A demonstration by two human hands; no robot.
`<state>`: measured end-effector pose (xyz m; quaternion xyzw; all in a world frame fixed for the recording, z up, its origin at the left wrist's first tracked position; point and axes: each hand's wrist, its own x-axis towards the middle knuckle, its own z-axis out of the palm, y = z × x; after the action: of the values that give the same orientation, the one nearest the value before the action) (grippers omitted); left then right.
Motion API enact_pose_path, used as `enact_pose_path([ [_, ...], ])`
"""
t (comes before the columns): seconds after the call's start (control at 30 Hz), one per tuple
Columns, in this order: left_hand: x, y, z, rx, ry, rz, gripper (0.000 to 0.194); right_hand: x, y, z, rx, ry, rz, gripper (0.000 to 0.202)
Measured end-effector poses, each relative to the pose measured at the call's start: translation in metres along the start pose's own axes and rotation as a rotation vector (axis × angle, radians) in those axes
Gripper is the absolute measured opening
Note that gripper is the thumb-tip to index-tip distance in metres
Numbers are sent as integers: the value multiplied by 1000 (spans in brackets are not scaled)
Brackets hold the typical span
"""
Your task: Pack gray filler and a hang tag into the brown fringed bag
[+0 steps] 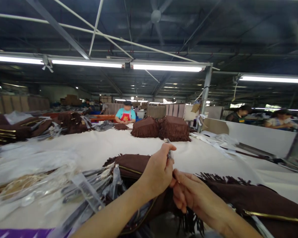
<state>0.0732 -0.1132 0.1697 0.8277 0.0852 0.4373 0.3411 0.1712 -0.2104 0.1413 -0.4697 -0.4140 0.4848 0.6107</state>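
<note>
My left hand (157,170) is closed, with a small greyish, shiny object (169,152) sticking out between thumb and forefinger; its kind is unclear. Close against it, my right hand (190,191) pinches the edge of a dark brown fringed fabric piece (164,202). Fringe strands (188,221) hang down below the right hand. Under my left wrist, a brown fabric bag (134,162) with a gold zipper lies on the white table (109,142). Another brown fringed bag (268,201) with a gold zipper is beside my right forearm. My fingers partly hide what they grip.
Clear plastic wrappings (44,165) and strips cover the left side. Two stacks of brown fringed pieces (175,127) stand ahead, with more brown bags (12,130) at far left. A co-worker (125,114) in a red apron sits across the table. A metal post (205,89) rises at right.
</note>
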Motion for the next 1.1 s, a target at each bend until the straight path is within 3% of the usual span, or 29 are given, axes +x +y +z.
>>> enact_pose_path([
  [0.27,35,-20,-29,-97,165,-53,25,34,-48,-1,-12,42,145,32],
  [0.4,31,-37,-42,-61,223,-90,21,42,-47,-6,-59,17,139,33],
  [0.63,8,-44,-25,-97,133,-167,20,43,-17,-24,-166,34,89,42],
  [0.77,-8,-37,-15,-101,-15,-155,24,36,-21,-39,-264,79,9,47],
  [0.83,-13,-37,-11,11,-46,-61,28,32,-27,-43,-289,88,21,47],
  [0.97,-12,-42,-5,377,-61,171,24,28,-44,-39,-605,80,55,45],
  [1.1,-3,-43,4,690,-121,310,17,32,-64,-38,-1233,143,-290,39],
])
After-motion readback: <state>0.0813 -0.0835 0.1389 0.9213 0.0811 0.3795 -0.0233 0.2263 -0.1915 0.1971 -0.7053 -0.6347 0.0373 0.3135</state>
